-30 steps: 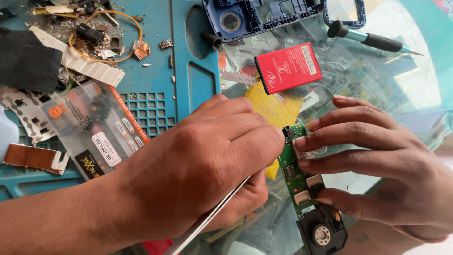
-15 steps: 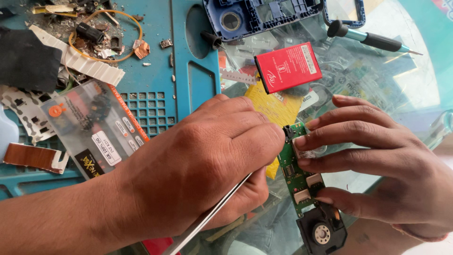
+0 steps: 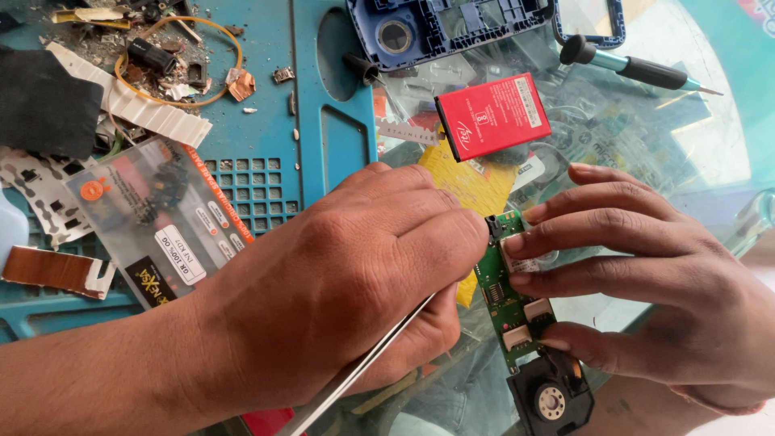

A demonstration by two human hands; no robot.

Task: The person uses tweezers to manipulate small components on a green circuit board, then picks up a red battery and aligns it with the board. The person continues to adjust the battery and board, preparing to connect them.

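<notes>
A small green circuit board (image 3: 507,299) lies on the glass table, with a black round speaker module (image 3: 550,397) at its near end. My right hand (image 3: 646,274) steadies the board, fingertips pressed on its top and lower edge. My left hand (image 3: 339,282) is closed around thin metal tweezers (image 3: 363,367), whose shaft runs down to the lower left. The tweezers' tip is hidden under my fingers, next to the board's left edge.
A red battery (image 3: 492,115) and yellow sheet (image 3: 468,182) lie just beyond the board. A blue phone housing (image 3: 452,32) and a black-handled screwdriver (image 3: 638,71) sit at the back. On the blue work mat (image 3: 266,137) are a clear parts packet (image 3: 161,218), scraps and a ribbon strip.
</notes>
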